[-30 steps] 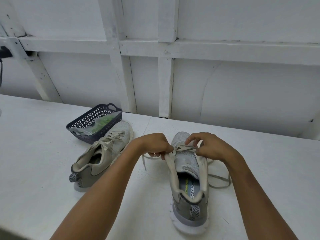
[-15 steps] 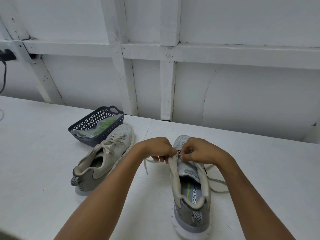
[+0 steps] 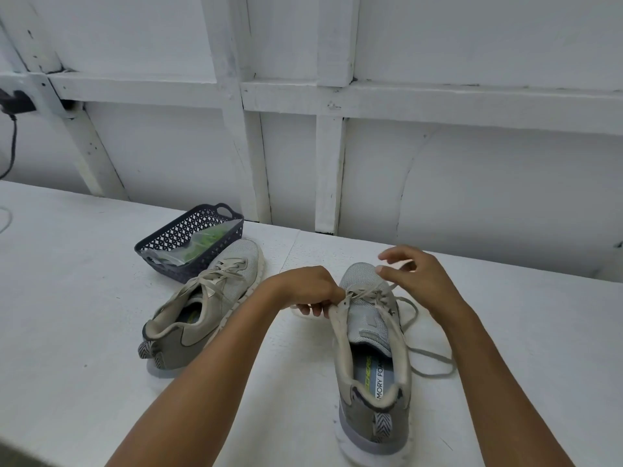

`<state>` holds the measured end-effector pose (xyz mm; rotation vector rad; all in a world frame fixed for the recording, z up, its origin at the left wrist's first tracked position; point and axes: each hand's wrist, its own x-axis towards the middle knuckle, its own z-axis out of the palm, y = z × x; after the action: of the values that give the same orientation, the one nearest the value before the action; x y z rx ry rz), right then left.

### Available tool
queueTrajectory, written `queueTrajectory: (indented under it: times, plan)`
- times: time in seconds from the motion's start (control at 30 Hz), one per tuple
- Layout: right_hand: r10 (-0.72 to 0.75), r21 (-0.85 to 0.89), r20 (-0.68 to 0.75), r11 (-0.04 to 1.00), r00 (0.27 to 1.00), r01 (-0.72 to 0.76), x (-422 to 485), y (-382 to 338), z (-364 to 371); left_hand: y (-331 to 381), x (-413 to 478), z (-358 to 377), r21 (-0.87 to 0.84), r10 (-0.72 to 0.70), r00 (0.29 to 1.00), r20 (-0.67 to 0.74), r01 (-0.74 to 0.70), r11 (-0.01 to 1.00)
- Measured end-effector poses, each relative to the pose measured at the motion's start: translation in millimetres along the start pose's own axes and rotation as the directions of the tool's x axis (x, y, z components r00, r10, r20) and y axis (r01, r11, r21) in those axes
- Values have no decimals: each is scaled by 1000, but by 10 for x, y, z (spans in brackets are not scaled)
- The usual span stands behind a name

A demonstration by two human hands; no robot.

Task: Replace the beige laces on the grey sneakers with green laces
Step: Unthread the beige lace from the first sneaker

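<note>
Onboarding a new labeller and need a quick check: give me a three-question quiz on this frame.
1. Fill in: the green laces lie bagged inside the dark ___.
2. True or false: the far sneaker is unlaced.
3. The left hand grips: A the far sneaker; B the eyelet edge of the near sneaker; C the green laces.
Key: 1 basket; 2 false; 3 B.
</note>
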<state>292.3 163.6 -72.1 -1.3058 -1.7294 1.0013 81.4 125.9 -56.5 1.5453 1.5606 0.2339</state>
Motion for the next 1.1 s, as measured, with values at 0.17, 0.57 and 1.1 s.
queueTrajectory:
  times: [0.17, 0.57, 1.1]
  plan:
    - [-61, -571, 337, 780, 940, 255, 33, -163, 199, 48, 20, 17, 33, 21, 1000, 4, -21, 999]
    - [-12, -67, 179, 997, 984, 24, -20, -258, 118, 20, -6, 32, -2, 26, 1000, -10, -26, 1000]
    - [-2, 12, 106, 1000, 994, 0, -56, -200, 250, 14, -23, 24, 14, 18, 999, -31, -17, 1000]
